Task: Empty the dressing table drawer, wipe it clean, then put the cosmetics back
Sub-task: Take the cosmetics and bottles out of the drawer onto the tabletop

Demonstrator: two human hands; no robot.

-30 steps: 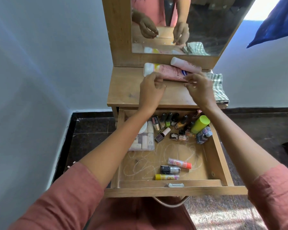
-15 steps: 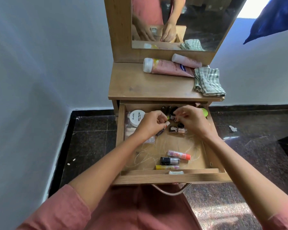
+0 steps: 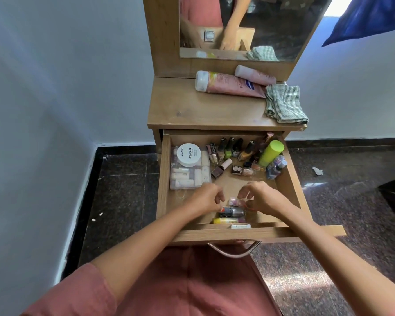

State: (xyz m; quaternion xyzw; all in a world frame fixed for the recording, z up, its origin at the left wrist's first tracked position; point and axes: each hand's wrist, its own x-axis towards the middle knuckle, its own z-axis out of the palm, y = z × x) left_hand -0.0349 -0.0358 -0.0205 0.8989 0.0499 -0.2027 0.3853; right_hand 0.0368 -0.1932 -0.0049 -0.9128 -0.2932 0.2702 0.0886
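The wooden drawer [image 3: 164, 179] is pulled out and holds cosmetics. At its back lie several nail polish bottles [image 3: 228, 151], a lime green bottle [image 3: 270, 152], a white nail polish remover tub [image 3: 189, 154] and a clear case [image 3: 187, 176]. Near the front lie a pink tube [image 3: 235, 201], a dark bottle [image 3: 232, 210] and a yellow tube [image 3: 222, 220]. My left hand [image 3: 206, 199] hovers with curled fingers just left of them, holding nothing. My right hand [image 3: 260, 197] covers the pink tube's right end; whether it grips it is unclear.
On the dressing table top [image 3: 192, 108] lie two pink tubes [image 3: 228, 85] and a folded checked cloth [image 3: 284, 103], below the mirror [image 3: 271, 23]. A white wall stands to the left. Dark granite floor [image 3: 123, 190] surrounds the table. The drawer handle [image 3: 234, 253] hangs above my lap.
Both hands left the pink tubes on the table top, dipped to the bottles at the drawer's back, then came forward to the tubes at the drawer's front.
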